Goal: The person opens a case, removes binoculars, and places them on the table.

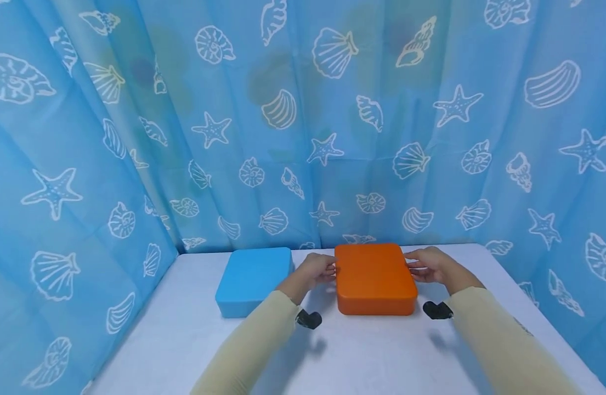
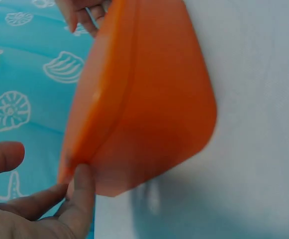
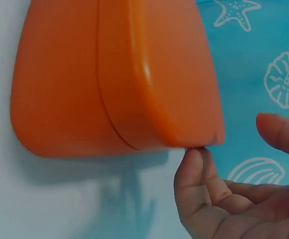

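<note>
An orange lidded box sits on the white table, a seam running round its side below the lid. My left hand is at its left side; in the left wrist view the fingertips touch the box near the lid edge, the thumb held apart. Across from it, my right hand has bent fingertips against the right side by the lid, its thumb also off the box. Left of the orange box lies a blue box, partly behind my left forearm.
A white-covered table carries both boxes. Blue curtains with white shells and starfish stand behind it and along both sides. A dark wrist device shows at my left cuff and another dark device at the right.
</note>
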`<act>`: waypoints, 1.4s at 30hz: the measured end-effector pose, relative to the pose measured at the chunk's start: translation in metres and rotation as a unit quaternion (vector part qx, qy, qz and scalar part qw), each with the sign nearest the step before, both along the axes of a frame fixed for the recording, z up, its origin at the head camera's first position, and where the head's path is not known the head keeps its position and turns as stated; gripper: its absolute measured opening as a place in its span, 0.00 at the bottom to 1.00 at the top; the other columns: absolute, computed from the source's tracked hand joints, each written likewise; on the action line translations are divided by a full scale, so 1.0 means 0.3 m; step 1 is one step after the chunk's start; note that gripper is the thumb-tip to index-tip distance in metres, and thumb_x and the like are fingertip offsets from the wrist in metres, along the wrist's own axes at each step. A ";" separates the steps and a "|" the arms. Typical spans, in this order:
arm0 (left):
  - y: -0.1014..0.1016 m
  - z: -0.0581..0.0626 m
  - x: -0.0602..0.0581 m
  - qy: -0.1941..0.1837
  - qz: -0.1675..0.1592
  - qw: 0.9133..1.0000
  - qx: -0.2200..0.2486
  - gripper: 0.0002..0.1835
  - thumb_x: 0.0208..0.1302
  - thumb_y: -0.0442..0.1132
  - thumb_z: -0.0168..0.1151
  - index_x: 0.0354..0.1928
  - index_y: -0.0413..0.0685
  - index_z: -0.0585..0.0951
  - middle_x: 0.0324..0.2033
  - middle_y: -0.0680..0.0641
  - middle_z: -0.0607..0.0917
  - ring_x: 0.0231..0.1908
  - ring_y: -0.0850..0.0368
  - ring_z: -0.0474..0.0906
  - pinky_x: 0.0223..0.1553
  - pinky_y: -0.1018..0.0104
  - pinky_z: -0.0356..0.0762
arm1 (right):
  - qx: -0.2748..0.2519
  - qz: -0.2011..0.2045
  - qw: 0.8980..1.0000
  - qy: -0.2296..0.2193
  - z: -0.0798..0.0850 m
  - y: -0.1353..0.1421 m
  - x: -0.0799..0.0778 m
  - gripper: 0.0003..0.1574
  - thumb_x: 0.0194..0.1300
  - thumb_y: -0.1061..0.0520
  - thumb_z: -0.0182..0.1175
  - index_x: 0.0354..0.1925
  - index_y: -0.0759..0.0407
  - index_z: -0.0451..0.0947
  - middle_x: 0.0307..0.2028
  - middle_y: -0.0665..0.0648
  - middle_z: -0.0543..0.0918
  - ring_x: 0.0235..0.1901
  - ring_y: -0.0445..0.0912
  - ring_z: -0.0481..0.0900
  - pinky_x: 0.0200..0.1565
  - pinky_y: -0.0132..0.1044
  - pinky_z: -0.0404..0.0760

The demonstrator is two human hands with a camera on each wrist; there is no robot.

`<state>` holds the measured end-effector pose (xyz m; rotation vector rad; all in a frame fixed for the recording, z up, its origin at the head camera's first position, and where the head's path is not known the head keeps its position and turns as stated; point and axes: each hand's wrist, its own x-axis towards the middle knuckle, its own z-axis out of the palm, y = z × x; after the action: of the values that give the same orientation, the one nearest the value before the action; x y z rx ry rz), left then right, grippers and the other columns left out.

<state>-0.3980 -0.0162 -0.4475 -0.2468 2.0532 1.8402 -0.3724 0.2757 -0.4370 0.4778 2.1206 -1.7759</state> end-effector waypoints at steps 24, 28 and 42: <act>-0.008 0.066 -0.020 -0.062 -0.021 0.996 0.060 0.17 0.60 0.33 0.53 0.51 0.36 0.69 0.36 0.39 0.79 0.36 0.47 0.78 0.44 0.52 0.73 | -0.002 0.005 0.999 0.033 0.020 0.005 -0.009 0.40 0.56 0.58 0.62 0.60 0.70 0.54 0.49 0.64 0.69 0.41 0.53 0.73 0.45 0.41 0.75; -0.001 0.057 -0.018 -0.068 -0.009 0.996 0.063 0.14 0.57 0.30 0.55 0.46 0.36 0.72 0.35 0.40 0.80 0.35 0.48 0.79 0.42 0.54 0.75 | -0.008 -0.003 1.000 0.020 0.006 0.008 -0.008 0.42 0.56 0.59 0.61 0.62 0.70 0.51 0.51 0.64 0.66 0.40 0.53 0.72 0.44 0.40 0.76; 0.002 0.032 -0.014 -0.088 -0.025 0.994 0.062 0.13 0.55 0.26 0.56 0.44 0.35 0.74 0.37 0.41 0.78 0.34 0.50 0.76 0.42 0.55 0.75 | 0.014 -0.018 1.000 0.016 -0.030 -0.004 -0.005 0.34 0.55 0.57 0.62 0.55 0.70 0.62 0.45 0.63 0.70 0.38 0.52 0.72 0.39 0.37 0.78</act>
<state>-0.4020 -0.0157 -0.4380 -0.3095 1.8035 1.8378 -0.3741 0.2746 -0.4460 0.5009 2.1736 -1.7877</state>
